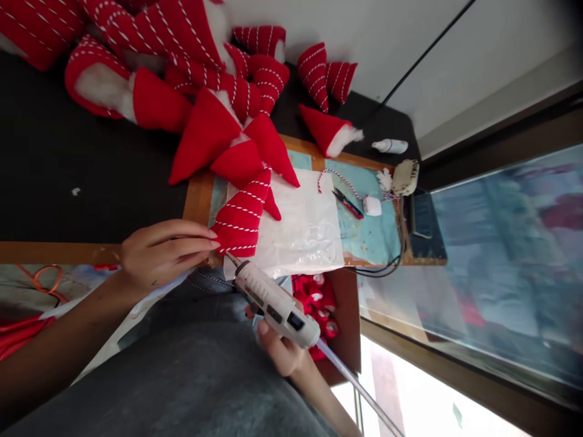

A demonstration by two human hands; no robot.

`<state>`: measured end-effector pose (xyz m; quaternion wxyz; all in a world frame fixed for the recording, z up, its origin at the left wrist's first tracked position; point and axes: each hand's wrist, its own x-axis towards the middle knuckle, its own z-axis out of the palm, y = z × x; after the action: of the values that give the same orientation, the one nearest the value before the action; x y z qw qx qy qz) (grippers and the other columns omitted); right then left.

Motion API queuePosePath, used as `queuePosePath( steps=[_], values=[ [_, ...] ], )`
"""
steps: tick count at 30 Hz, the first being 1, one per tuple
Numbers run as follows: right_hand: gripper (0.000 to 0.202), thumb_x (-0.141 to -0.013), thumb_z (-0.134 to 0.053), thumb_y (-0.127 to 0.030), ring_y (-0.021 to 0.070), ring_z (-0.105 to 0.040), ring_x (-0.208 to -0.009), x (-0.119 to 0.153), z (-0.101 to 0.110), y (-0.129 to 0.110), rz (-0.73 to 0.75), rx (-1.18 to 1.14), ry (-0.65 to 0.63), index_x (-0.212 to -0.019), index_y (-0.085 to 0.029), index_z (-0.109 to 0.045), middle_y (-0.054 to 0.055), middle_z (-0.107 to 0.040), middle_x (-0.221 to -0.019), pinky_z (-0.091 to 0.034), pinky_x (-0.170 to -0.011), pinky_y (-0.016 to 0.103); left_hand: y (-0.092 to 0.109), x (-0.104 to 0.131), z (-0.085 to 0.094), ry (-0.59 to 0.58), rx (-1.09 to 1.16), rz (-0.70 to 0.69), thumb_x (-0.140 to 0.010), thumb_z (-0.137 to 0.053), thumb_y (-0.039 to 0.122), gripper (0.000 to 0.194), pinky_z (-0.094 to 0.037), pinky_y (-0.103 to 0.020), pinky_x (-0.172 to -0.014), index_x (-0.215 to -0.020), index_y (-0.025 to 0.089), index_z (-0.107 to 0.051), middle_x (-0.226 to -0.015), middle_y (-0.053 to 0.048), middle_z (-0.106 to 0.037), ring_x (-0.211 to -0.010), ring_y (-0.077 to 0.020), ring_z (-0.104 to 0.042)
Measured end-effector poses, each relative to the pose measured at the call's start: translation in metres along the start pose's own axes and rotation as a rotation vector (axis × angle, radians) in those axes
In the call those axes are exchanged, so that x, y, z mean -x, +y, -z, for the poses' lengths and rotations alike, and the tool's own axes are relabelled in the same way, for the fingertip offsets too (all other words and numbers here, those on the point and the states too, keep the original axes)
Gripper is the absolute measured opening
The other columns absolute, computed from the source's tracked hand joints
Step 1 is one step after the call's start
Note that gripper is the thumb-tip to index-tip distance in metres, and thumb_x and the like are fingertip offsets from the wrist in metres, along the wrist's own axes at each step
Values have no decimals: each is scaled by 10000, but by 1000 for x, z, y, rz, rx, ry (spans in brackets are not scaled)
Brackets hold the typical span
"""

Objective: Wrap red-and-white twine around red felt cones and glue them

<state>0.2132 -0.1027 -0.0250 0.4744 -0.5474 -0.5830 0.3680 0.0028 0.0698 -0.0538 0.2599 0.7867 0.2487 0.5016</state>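
A red felt cone (241,221) wound with red-and-white twisted cord lies at the near edge of the table. My left hand (166,252) pinches its left corner between thumb and fingertips. In my right hand (282,352) is a white glue gun (273,300), its nozzle at the cone's lower edge beside my left fingertips. A long clear glue stick (359,388) sticks out of the back of the gun. Plain red cones (241,161) with white stuffing lie just beyond the corded one. Part of my right hand's grip is hidden under the gun.
Corded red cones (182,30) are heaped at the back left. A white plastic sheet (300,230) covers the work board. To its right are snips (348,203), a length of cord (341,176), a white bottle (390,145) and a phone (421,213). Below stands a box (346,321) of red pieces.
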Motion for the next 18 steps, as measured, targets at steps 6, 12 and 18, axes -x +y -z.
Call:
queuePosePath(
  steps=[6,12,18],
  values=[
    [120,-961,-578,-319,209,-646,-640,3,-5,3,-22,-4,28,-873,-266,-641,24,-655,-761,-586,-607,358,-4,4,-2,45,0,-65,-769,-900,57,409,-676,-244,-705,-1052,349,-861,-980,4,-864,-753,-163,-804],
    [134,-961,-568,-354,200,-665,-641,-1,-10,7,-21,-34,35,-875,-262,-616,12,-647,-731,-591,-588,330,-5,8,-1,63,-71,-52,-755,-920,94,353,-679,-266,-696,-988,352,-861,-982,17,-861,-748,-165,-793],
    [143,-964,-574,-365,166,-653,-619,-4,-13,8,-38,-66,44,-875,-255,-596,10,-658,-764,-564,-537,277,-5,9,-1,72,-55,55,-724,-942,124,257,-663,-268,-683,-855,329,-859,-899,20,-850,-719,-161,-769]
  ],
)
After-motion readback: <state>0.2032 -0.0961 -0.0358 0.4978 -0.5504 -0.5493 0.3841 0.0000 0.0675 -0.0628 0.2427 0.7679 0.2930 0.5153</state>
